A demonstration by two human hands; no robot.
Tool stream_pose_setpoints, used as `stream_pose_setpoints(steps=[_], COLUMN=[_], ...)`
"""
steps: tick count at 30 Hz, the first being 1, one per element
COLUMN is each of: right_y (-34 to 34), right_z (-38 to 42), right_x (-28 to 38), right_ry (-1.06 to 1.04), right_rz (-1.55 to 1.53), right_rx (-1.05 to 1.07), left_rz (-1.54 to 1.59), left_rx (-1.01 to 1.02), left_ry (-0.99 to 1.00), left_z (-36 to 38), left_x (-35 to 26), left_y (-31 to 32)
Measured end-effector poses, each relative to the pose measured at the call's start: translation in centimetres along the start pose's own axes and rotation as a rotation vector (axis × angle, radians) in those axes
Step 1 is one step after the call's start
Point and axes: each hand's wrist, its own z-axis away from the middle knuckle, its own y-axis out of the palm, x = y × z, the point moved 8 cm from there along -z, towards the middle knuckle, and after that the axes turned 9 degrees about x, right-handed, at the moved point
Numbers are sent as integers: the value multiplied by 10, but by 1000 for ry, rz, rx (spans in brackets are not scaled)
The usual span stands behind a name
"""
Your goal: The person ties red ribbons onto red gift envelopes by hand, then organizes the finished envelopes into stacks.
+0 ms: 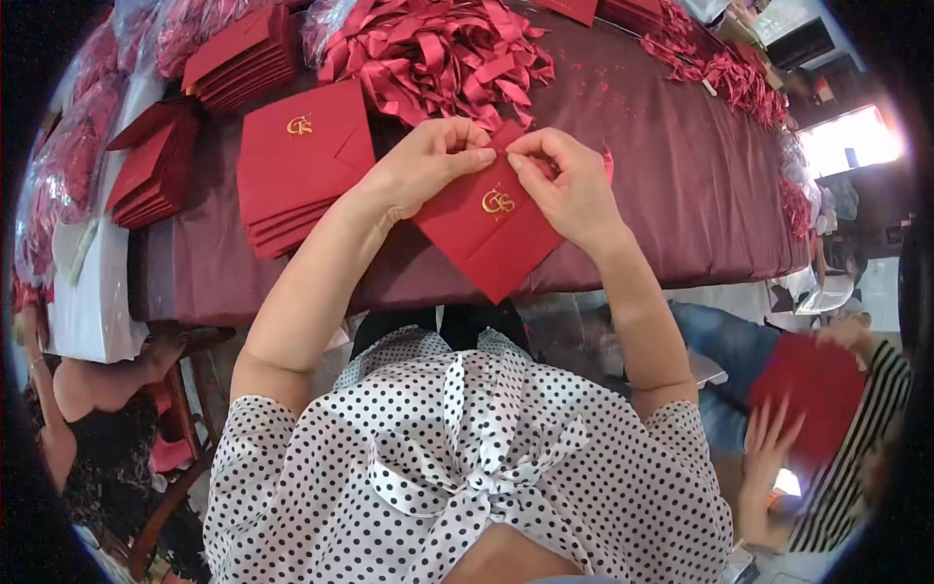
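A red envelope (491, 238) with a gold monogram is turned cornerwise over the table's near edge, one corner pointing at me. My left hand (436, 164) is closed at its upper corner, thumb and fingers pinched together. On the other side of that corner, my right hand (572, 187) pinches too, close to the left fingertips. A short bit of red ribbon shows behind my right hand; whether the fingers also grip ribbon is hidden. To the left lies a stack of similar red envelopes (302, 161), the top one bearing the same gold mark.
Beyond my hands, a heap of red ribbons (438, 58) covers part of the dark red tablecloth (681, 185). More envelope stacks (156, 165) and plastic-wrapped red bundles (63, 195) sit at left. At right, a person in a striped sleeve holds a red item (812, 399). Another person sits at lower left.
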Motion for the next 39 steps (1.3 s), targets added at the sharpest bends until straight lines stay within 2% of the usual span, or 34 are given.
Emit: stream_pose_setpoints(steps=[1, 3, 4, 6, 7, 9, 10, 12, 13, 14, 16, 18, 20, 22, 24, 26, 28, 29, 31, 33, 34, 36, 37, 39], right_y=[0, 2, 2, 15, 14, 20, 18, 11, 9, 8, 4, 1, -1, -3, -1, 1, 1, 1, -3, -11, -16, -16, -16, -15], right_z=[1, 2, 1, 2, 1, -4, -7, -19, -19, -18, -12, -10, -8, -8, -8, -7, -9, -10, -12, -13, -15, -14, -14, -14], right_x=[0, 16, 20, 38, 36, 35, 36, 9, 9, 6, 23, 25, 26, 21, 24, 27, 25, 23, 9, -6, -14, -18, -19, -22], right_ry=[3, -149, -148, -261, -260, -334, -337, -7, -33, -40, -298, -276, -254, -211, -226, -234, -176, -176, -117, -63, -19, 24, 31, 37], right_rz=[-4, 253, 252, 581, 580, 599, 602, 40, 34, 40, 226, 220, 217, 177, 183, 187, 102, 106, 90, 100, 110, 92, 69, 46], right_rx=[0, 6, 6, 54, 53, 133, 131, 294, 327, 329, 260, 236, 211, 186, 206, 233, 304, 305, 237, 213, 189, 191, 173, 147], left_rz=[0, -81, -82, -275, -275, -773, -775, -690, -503, -505, -144, -149, -359, -388, -939, -916, -1043, -1086, -1032, -838, -750, -504, -397, -535], left_rx=[-1, 6, 7, -39, -38, -189, -190, -48, -19, -25, 73, 108, 143, 146, -59, -55, -65, -145, -375, -626, -590, -506, -523, -508], left_ry=[-4, 44, 43, 170, 169, 259, 263, 315, 258, 265, 91, 55, 218, 219, 383, 322, 461, 591, 555, 471, 419, 444, 590, 627], left_z=[0, 0, -1, -2, -2, 5, 6, 7, 6, 6, 4, 3, 1, 2, 9, 8, 15, 21, 25, 34, 33, 25, 27, 31], left_x=[1, -1, 1, -5, -4, -19, -22, -28, -22, -26, -17, -16, -19, -19, -33, -33, -50, -61, -69, -74, -69, -58, -60, -68], left_y=[0, 1, 2, 0, 0, -3, -3, 8, 7, 6, 6, 5, 10, 11, 15, 12, 17, 16, -9, -42, -45, -31, -26, -16])
